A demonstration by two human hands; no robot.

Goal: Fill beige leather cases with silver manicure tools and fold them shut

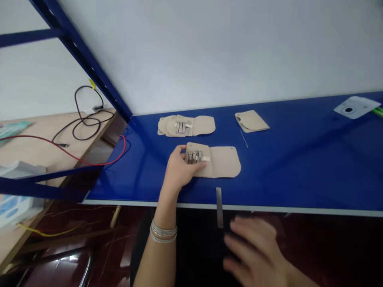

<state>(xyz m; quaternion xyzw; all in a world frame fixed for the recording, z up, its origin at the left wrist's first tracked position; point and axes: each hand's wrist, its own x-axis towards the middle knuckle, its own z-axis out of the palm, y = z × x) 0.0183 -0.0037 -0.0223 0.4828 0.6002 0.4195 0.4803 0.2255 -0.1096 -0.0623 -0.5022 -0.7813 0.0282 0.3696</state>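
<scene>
While the left hand (178, 169) grips the pouch (226, 161) at its 9 o'clock, seemingly steadying it, the blurred right hand (257, 251) hangs open at its 5 o'clock. Lifting the flat metal strip (219, 207), at 6 o'clock, would call for a thin pinch. Shiny tools (195, 156) sit in the tan, round-flapped pouch.

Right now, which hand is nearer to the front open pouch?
Left. The left hand holds the front open pouch at its left side; the right hand is apart from it, on the near side of the table's front edge.
</scene>
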